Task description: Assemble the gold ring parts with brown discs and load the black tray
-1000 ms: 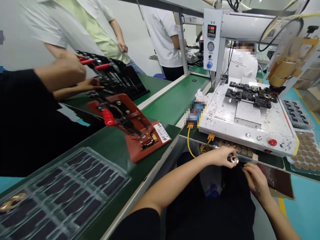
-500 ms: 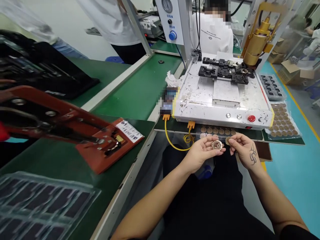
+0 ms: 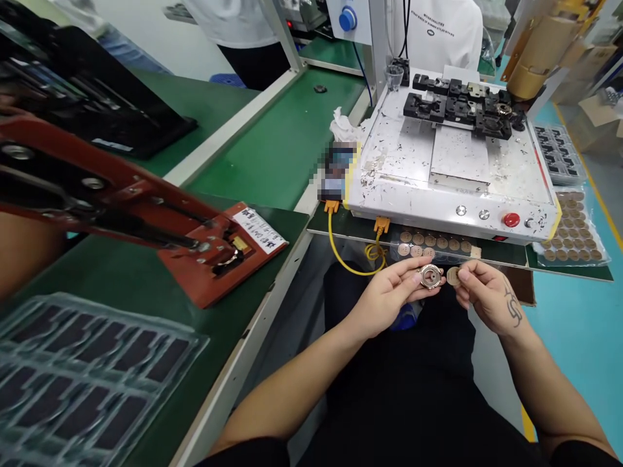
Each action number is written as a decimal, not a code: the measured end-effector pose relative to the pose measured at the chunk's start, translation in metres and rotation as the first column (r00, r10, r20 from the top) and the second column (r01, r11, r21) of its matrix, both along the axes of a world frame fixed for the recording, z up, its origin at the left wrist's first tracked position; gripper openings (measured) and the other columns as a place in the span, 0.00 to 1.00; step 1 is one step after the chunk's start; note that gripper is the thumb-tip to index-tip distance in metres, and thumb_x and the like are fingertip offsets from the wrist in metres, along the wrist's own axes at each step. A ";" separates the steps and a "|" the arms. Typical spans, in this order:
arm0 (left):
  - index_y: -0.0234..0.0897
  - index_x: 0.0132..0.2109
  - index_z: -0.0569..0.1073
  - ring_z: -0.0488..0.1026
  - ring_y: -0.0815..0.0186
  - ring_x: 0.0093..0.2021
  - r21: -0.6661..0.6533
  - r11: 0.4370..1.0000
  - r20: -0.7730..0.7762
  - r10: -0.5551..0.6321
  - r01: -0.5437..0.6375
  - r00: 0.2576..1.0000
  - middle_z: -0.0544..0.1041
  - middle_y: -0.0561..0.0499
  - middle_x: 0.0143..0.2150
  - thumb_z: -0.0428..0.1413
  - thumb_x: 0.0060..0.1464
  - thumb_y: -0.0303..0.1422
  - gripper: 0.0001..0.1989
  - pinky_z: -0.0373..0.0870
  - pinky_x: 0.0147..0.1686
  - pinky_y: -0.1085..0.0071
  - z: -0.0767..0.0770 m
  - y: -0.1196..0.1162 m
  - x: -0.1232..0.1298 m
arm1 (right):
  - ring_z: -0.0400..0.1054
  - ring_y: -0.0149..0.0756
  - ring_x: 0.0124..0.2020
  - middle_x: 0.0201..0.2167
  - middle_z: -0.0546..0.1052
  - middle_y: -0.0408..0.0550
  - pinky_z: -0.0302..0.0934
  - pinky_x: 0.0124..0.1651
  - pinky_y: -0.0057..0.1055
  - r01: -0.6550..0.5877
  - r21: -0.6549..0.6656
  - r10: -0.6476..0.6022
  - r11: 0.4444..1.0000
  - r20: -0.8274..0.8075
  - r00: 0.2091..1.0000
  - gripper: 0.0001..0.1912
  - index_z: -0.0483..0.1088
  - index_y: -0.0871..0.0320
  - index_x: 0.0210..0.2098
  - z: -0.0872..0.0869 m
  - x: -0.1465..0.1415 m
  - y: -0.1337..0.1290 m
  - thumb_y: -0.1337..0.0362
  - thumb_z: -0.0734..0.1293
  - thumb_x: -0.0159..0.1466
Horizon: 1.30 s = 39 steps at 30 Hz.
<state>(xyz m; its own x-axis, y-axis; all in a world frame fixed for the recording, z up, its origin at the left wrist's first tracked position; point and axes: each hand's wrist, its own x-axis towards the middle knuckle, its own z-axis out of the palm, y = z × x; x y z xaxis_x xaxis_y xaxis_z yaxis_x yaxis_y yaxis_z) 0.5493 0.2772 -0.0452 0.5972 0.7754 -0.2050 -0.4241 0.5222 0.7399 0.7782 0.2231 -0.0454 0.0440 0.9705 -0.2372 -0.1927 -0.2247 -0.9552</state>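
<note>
My left hand grips a round, rose-gold watch case by its left side, its ringed face with a central opening turned up toward me. Close by on the right, my right hand pinches a thin tan disc between thumb and fingers. A small gap separates the disc from the watch case. Both hands are held over my lap, just in front of the bench edge. Behind them lies a clear strip of similar round brown discs.
A white machine carries black fixtures and a red button. More discs lie on a sheet at right. A red-brown press and a clear tray of dark pieces stand left. A yellow cable hangs nearby.
The view has tipped downward and shifted, so the bench appears higher. The watch case is turned more squarely toward me, and the tan disc shows more of its face.
</note>
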 end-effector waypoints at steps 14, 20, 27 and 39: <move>0.35 0.65 0.80 0.81 0.44 0.63 0.151 0.988 -0.094 0.026 -0.012 0.995 0.82 0.37 0.65 0.67 0.66 0.45 0.27 0.77 0.67 0.45 0.006 -0.008 0.000 | 0.72 0.42 0.52 0.50 0.77 0.49 0.66 0.57 0.39 -0.106 0.242 -0.018 0.964 0.460 0.888 0.14 0.73 0.53 0.35 0.021 -0.029 0.005 0.52 0.71 0.74; 0.34 0.66 0.80 0.81 0.44 0.64 0.175 0.985 -0.105 0.030 -0.011 0.994 0.82 0.37 0.64 0.66 0.67 0.45 0.27 0.76 0.69 0.45 0.009 -0.011 0.001 | 0.73 0.42 0.51 0.50 0.77 0.49 0.66 0.55 0.39 -0.099 0.240 -0.029 0.966 0.480 0.877 0.14 0.73 0.53 0.36 0.019 -0.030 0.005 0.53 0.70 0.74; 0.33 0.67 0.78 0.79 0.44 0.66 0.197 0.980 -0.116 0.027 -0.004 0.993 0.81 0.36 0.66 0.65 0.69 0.45 0.28 0.76 0.69 0.48 0.007 -0.013 0.004 | 0.73 0.42 0.50 0.49 0.77 0.50 0.67 0.56 0.41 -0.088 0.265 -0.056 0.960 0.493 0.868 0.13 0.73 0.53 0.36 0.016 -0.030 0.003 0.54 0.71 0.74; 0.36 0.69 0.75 0.84 0.52 0.60 0.494 0.869 -0.315 0.179 0.000 0.932 0.84 0.40 0.62 0.59 0.71 0.36 0.23 0.80 0.64 0.57 -0.003 -0.017 0.005 | 0.71 0.43 0.45 0.45 0.73 0.51 0.69 0.49 0.42 -0.183 0.420 -0.204 0.889 0.721 0.662 0.07 0.70 0.52 0.44 0.008 -0.030 0.006 0.58 0.72 0.73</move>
<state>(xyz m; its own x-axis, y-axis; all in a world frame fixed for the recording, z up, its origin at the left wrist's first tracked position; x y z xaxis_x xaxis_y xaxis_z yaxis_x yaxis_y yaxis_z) 0.5543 0.2601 -0.0486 0.4827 0.8753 0.0292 -0.1276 0.0373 0.9911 0.7484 0.2293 -0.0376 0.0236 0.9510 0.3084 0.6078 0.2313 -0.7597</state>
